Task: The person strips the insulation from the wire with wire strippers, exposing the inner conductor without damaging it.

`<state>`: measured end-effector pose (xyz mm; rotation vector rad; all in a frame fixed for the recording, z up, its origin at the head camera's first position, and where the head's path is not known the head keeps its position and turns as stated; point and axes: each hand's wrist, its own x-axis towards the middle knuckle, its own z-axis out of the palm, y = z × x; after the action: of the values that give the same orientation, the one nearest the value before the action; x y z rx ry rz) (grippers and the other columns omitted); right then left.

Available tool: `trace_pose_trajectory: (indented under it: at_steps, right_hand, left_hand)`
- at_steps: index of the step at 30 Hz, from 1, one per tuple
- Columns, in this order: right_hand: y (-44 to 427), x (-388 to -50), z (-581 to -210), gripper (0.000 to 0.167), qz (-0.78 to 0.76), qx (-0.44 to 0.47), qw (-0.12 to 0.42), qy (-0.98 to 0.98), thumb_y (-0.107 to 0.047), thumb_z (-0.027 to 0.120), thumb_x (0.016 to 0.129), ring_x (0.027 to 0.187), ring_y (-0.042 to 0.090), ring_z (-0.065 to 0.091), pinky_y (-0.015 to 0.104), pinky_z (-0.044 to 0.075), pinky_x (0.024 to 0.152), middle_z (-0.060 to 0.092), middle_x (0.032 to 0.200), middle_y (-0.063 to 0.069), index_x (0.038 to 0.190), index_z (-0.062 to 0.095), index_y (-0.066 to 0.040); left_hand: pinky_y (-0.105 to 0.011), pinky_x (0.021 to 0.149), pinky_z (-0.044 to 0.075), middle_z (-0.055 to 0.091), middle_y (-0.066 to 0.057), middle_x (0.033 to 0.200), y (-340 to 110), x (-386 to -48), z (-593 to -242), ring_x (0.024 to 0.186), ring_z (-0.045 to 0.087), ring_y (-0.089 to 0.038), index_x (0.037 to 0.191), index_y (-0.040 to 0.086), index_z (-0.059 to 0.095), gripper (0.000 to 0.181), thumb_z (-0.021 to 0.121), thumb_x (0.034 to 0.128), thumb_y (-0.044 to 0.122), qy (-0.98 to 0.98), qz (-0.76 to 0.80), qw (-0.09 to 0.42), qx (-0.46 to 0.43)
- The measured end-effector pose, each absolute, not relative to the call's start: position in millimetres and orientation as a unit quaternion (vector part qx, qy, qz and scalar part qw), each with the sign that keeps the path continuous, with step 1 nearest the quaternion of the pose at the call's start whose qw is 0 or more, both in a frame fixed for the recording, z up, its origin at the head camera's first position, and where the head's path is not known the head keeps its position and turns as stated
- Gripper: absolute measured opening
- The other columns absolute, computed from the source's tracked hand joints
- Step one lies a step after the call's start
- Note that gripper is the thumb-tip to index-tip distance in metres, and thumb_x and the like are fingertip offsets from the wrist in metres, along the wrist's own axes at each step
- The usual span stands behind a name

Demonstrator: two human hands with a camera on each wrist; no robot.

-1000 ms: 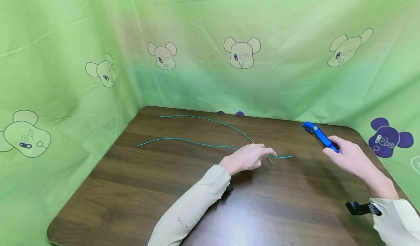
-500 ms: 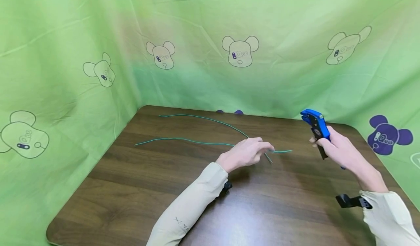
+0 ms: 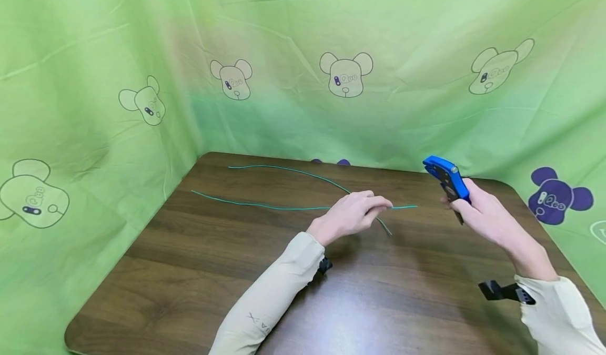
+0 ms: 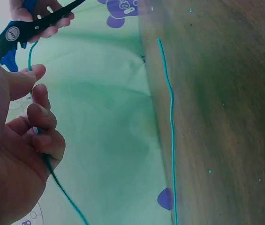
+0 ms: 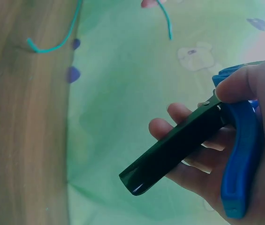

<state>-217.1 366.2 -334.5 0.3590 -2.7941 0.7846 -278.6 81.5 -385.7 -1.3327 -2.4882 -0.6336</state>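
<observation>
In the head view my left hand (image 3: 350, 215) pinches a thin teal wire (image 3: 265, 205) above the table, and a short end sticks out past the fingertips. The left wrist view has this wire (image 4: 64, 190) running through the curled fingers. My right hand (image 3: 490, 215) grips a blue and black wire stripper (image 3: 447, 179), its head pointing up and left, apart from the wire's end in the head view. The right wrist view shows fingers around the stripper's handles (image 5: 179, 145). A second teal wire (image 3: 303, 172) lies curved on the table, partly hidden behind the left hand.
The brown wooden table (image 3: 189, 271) has rounded corners. Green cloth (image 3: 284, 118) printed with bear heads hangs behind it and at both sides. Tiny teal scraps (image 4: 210, 171) lie on the tabletop in the left wrist view.
My left hand has risen slightly with its wire, whose far left end has lifted. My right hand has turned the wire stripper over and moved it a little left. The second wire stays put.
</observation>
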Motion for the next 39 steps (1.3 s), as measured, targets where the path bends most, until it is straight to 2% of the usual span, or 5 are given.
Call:
trace_pose_trajectory:
  at_steps: [7,16,24,31,39]
  right_hand:
    - [355.0,-213.2,-324.3,0.026,0.286,0.137,0.115,-0.941,-0.006,0.045,0.095,0.086,-0.017,0.054,0.018,0.044,0.062,0.073,0.101,0.016,0.120,0.050,-0.001]
    - [343.8,-213.5,-315.1,0.029,0.301,0.162,0.132,-0.931,-0.003,0.045,0.095,0.084,-0.012,0.059,0.012,0.045,0.067,0.063,0.090,-0.023,0.124,0.052,-0.002]
    - [336.5,-213.6,-310.9,0.030,0.312,0.174,0.141,-0.923,-0.001,0.046,0.094,0.084,-0.009,0.060,0.010,0.042,0.070,0.065,0.090,-0.024,0.122,0.053,-0.007]
    - [328.9,-212.8,-305.0,0.026,0.354,0.167,0.151,-0.908,0.002,0.046,0.093,0.081,-0.002,0.065,0.010,0.043,0.075,0.069,0.089,-0.007,0.113,0.059,-0.009]
    - [318.2,-216.3,-294.1,0.028,0.397,0.227,0.150,-0.877,0.007,0.044,0.092,0.078,0.007,0.068,0.014,0.049,0.073,0.068,0.088,-0.004,0.111,0.058,-0.008]
  left_hand:
    - [-0.013,0.068,0.041,0.066,0.009,0.094,79.6,-277.6,-380.3,0.076,0.055,-0.002,0.122,0.024,0.068,0.026,0.050,0.1031,0.021,-0.848,-0.219,0.141,-0.461]
    - [-0.015,0.072,0.046,0.068,0.006,0.100,72.6,-274.7,-368.5,0.081,0.060,-0.005,0.120,0.020,0.068,0.024,0.051,0.1030,0.020,-0.842,-0.239,0.169,-0.453]
    - [-0.017,0.075,0.047,0.069,0.006,0.099,64.7,-275.1,-360.3,0.084,0.062,-0.005,0.118,0.019,0.067,0.023,0.050,0.1033,0.019,-0.839,-0.251,0.183,-0.446]
    - [-0.015,0.069,0.044,0.068,0.007,0.094,58.4,-274.5,-352.7,0.076,0.056,-0.005,0.115,0.018,0.069,0.022,0.052,0.1020,0.019,-0.835,-0.273,0.193,-0.437]
    - [-0.013,0.068,0.041,0.067,0.007,0.092,49.3,-273.5,-344.5,0.071,0.052,-0.003,0.114,0.017,0.070,0.021,0.055,0.1007,0.018,-0.826,-0.289,0.198,-0.441]
